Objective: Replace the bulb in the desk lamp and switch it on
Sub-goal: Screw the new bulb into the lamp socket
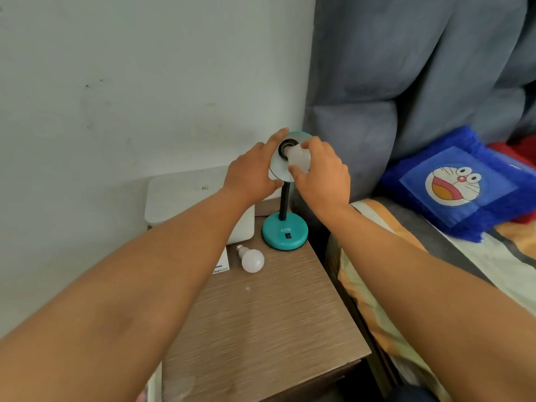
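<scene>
A teal desk lamp stands on the bedside table, its round base (284, 233) carrying a small dark switch and its black neck rising to the shade (278, 169), which faces me. My left hand (252, 172) grips the shade's left rim. My right hand (322, 175) is closed around a white bulb (298, 156) whose metal end sits at the dark socket inside the shade. A second white bulb (251, 259) lies loose on the table, left of the lamp's base.
The wooden bedside table (261, 320) stands against a white wall. White boxes (185, 198) are stacked at its back left, a small carton (222, 264) beside the loose bulb. A bed with a blue cartoon pillow (458, 184) lies right.
</scene>
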